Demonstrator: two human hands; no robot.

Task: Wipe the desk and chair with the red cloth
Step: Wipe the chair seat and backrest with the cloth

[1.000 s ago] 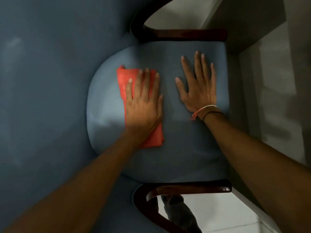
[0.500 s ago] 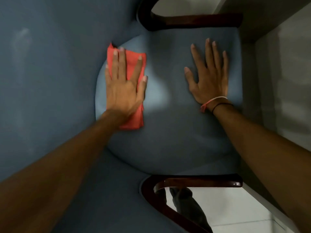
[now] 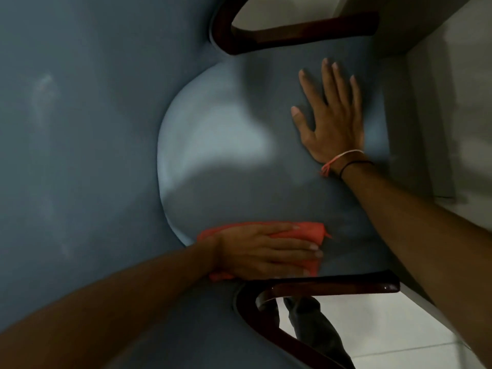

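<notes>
I look straight down on a blue padded chair seat (image 3: 239,161). My left hand (image 3: 261,251) lies flat on the folded red cloth (image 3: 311,231), pressing it onto the near side of the seat, fingers pointing right, just beside the near armrest. My right hand (image 3: 332,123) rests flat on the far right part of the seat with fingers spread and nothing in it; a thin cord and a black band circle its wrist.
The chair's blue backrest (image 3: 80,155) fills the left side. Dark wooden armrests (image 3: 314,286) curve along the near and far (image 3: 292,30) edges of the seat. A dark desk panel (image 3: 415,145) stands right of the chair, over white tiled floor (image 3: 399,331).
My left hand has swept the red cloth from the far left of the seat to its near edge, turning so the fingers point right. My right hand stays planted on the seat.
</notes>
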